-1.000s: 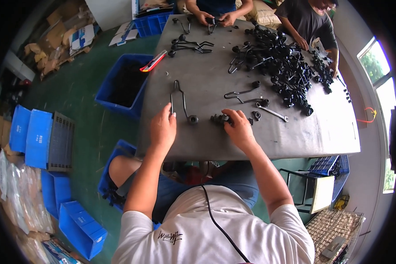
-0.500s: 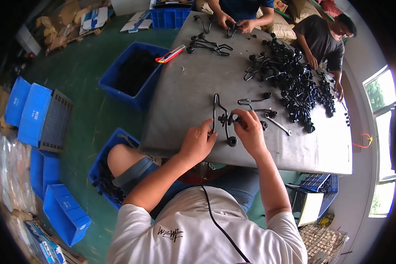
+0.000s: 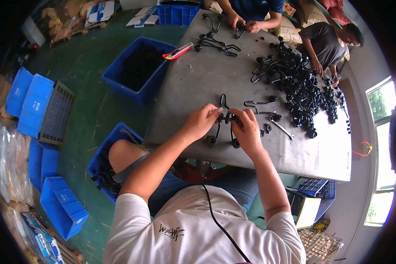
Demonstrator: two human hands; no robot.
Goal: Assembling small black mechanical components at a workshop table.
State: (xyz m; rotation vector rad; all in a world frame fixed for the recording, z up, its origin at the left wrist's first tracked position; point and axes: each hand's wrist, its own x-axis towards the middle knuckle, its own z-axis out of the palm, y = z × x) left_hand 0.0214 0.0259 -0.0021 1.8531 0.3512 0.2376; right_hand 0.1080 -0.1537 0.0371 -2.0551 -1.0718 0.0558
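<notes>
Both hands have drawn together over the bent rod point(image 3: 217, 130) since half a second ago, the left hand point(image 3: 202, 121) having moved up along it to meet the right hand point(image 3: 247, 129). The rod lies between them near the front of the bench point(image 3: 198, 83), its loop pointing away from the person and its round ends toward them. The left fingers look pinched on the rod; the right fingers look clamped on a dark fitting point(image 3: 226, 118) at its middle, though the exact contact is partly hidden.

By the look of it, this rod is part done: its round ends are on, while the fitting is still in hand. Just beyond the right hand lie loose black rings point(image 3: 268, 128), a wrench point(image 3: 282, 127) and a second rod point(image 3: 262, 102). Farther right, a large heap point(image 3: 299, 88) of similar black parts suggests plenty is left. At the far left are a red knife point(image 3: 178, 51), a few rods point(image 3: 218, 44) grouped together and a co-worker's hands point(image 3: 244, 26) on a similar piece.

As for writing, the white shirt point(image 3: 207, 224) bears black scrawled lettering; blue boxes point(image 3: 33, 103) on the floor carry pale print, too small to read.
</notes>
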